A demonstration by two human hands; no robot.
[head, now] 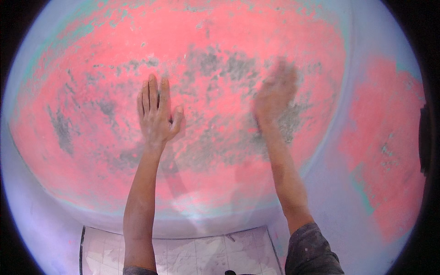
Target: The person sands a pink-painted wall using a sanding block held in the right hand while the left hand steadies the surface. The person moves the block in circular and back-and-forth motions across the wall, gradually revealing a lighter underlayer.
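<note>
A broad, smooth surface, apparently a wall, with a large pink patch mottled with grey, lies before me. My left hand is laid flat on it left of the middle, palm down, with fingers pointing up and the thumb spread to the right. My right hand is blurred over the patch's right part, beside dark grey blotches; whether it touches the surface or holds something thin under the palm cannot be told. No object shows in my left hand. Turquoise traces edge the pink.
A second pink patch with turquoise edges is at the right, past a pale bluish band. Below is a tiled floor with whitish smears. A dark object stands at the far right rim, and a small black thing at the bottom edge.
</note>
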